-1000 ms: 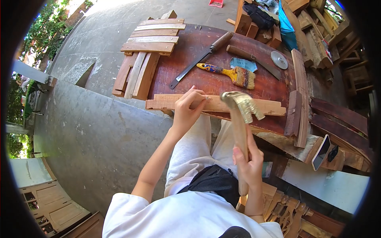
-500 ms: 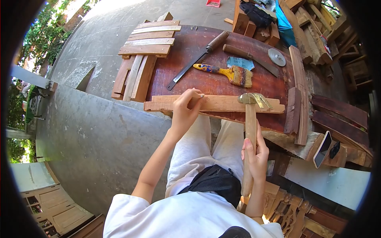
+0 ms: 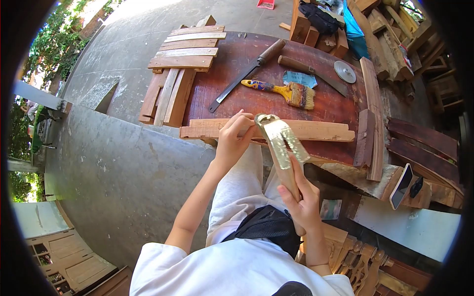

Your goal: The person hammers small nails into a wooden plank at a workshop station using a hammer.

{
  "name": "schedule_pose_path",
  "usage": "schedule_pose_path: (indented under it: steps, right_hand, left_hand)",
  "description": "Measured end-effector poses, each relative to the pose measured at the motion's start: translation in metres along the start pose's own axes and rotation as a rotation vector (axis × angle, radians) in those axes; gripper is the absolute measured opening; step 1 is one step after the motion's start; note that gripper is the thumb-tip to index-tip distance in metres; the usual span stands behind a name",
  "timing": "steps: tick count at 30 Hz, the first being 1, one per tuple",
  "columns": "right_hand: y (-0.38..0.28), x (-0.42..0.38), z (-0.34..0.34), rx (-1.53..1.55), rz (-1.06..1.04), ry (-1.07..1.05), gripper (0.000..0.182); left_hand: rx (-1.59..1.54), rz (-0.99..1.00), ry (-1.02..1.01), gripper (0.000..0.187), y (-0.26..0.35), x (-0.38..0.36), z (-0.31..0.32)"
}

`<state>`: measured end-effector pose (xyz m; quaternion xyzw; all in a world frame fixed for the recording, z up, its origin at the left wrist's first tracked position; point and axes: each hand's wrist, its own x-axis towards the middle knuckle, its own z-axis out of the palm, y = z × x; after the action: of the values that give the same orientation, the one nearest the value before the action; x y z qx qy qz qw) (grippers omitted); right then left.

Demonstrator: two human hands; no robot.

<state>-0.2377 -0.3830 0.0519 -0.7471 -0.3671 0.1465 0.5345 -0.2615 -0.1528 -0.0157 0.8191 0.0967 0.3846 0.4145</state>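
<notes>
My right hand [image 3: 302, 200] is wrapped around the wooden handle of a claw hammer [image 3: 282, 140]. Its gold-coloured metal head is raised in front of me, beside the fingers of my left hand. My left hand [image 3: 236, 138] is closed in a pinch over a strip of wood [image 3: 316, 129] that lies along the near edge of the table. Whatever sits between those fingertips is too small and covered to make out. The hammer head hides the middle of the strip.
On the reddish table [image 3: 222, 59] lie a paintbrush [image 3: 296, 93], a handsaw [image 3: 247, 74], a wooden-handled blade [image 3: 316, 74], a blue paper [image 3: 298, 79] and a metal disc [image 3: 344, 72]. Slatted wood pieces [image 3: 185, 54] stand at left. A phone [image 3: 401, 186] rests at right.
The hammer has swung left and up from over the strip's right part to beside my left fingers, its head turned. My left hand stays in nearly the same place.
</notes>
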Motion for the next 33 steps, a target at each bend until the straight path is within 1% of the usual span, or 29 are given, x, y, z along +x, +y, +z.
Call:
schedule_pose_path:
  steps: [2, 4, 5, 7, 11, 13, 17, 19, 20, 21, 22, 23, 25, 26, 27, 28, 29, 32, 33]
  right_hand:
    - [0.001, 0.004, 0.003, -0.047, -0.042, -0.012, 0.063]
    - [0.003, 0.004, 0.003, -0.094, 0.077, -0.078, 0.063]
    - [0.003, 0.004, 0.003, -0.097, 0.075, -0.085, 0.063]
    - [0.0, 0.001, 0.003, -0.11, -0.062, 0.009, 0.062]
    - [-0.008, -0.001, 0.001, -0.084, -0.092, 0.048, 0.063]
    - [-0.004, 0.002, 0.002, -0.112, 0.031, -0.056, 0.064]
    - [0.003, -0.003, 0.003, -0.138, -0.023, -0.076, 0.065]
    - [0.0, -0.007, -0.003, 0.008, 0.12, -0.046, 0.064]
    - [0.001, -0.006, -0.006, 0.008, 0.121, -0.049, 0.064]
    - [0.002, -0.005, -0.01, -0.003, 0.159, 0.003, 0.063]
    - [0.004, -0.002, -0.014, -0.014, 0.196, 0.059, 0.062]
    - [0.008, 0.003, -0.016, -0.016, 0.196, 0.066, 0.062]
    - [0.023, 0.015, -0.018, -0.03, 0.177, 0.177, 0.06]
    - [0.033, 0.018, -0.02, -0.036, 0.178, 0.179, 0.062]
    - [0.035, 0.018, -0.021, -0.034, 0.173, 0.179, 0.062]
    - [0.037, 0.019, -0.022, 0.045, 0.245, 0.175, 0.062]
    - [0.039, 0.02, -0.021, 0.124, 0.318, 0.168, 0.062]
    - [0.047, 0.014, -0.014, 0.156, 0.323, 0.201, 0.062]
    - [0.047, 0.013, -0.013, 0.158, 0.328, 0.204, 0.062]
  left_hand:
    - [-0.007, 0.025, -0.004, 0.013, -0.006, 0.0, 0.0]
    - [-0.04, 0.046, -0.016, 0.013, -0.006, 0.001, 0.0]
    - [-0.039, 0.043, -0.009, 0.013, -0.006, 0.002, 0.0]
    - [-0.035, 0.032, -0.023, 0.013, -0.004, 0.002, 0.0]
    - [-0.04, 0.03, -0.006, 0.014, -0.005, 0.0, 0.001]
    - [-0.013, 0.017, -0.027, 0.02, -0.008, 0.002, 0.0]
    - [-0.005, 0.024, -0.03, 0.017, -0.01, 0.001, 0.0]
    - [-0.005, 0.035, -0.013, 0.016, -0.008, 0.002, -0.001]
    - [-0.023, -0.001, -0.016, 0.016, -0.005, 0.002, -0.002]
    - [-0.044, -0.035, -0.022, 0.016, -0.003, 0.002, -0.002]
    - [-0.006, 0.008, -0.005, 0.015, -0.006, 0.003, 0.0]
    - [-0.01, 0.013, -0.008, 0.015, -0.006, 0.003, -0.001]
    - [-0.028, -0.078, -0.024, 0.014, -0.004, 0.004, -0.003]
    - [-0.027, -0.072, -0.023, 0.014, -0.002, 0.005, -0.003]
    - [-0.076, -0.147, -0.024, 0.014, 0.001, 0.005, -0.004]
    - [-0.123, -0.224, -0.024, 0.014, 0.002, 0.005, -0.005]
    - [-0.117, -0.225, -0.02, 0.014, 0.002, 0.005, -0.005]
    - [-0.126, -0.221, -0.025, 0.013, -0.004, 0.003, -0.004]
    - [-0.07, -0.096, -0.037, 0.013, -0.008, 0.004, -0.003]
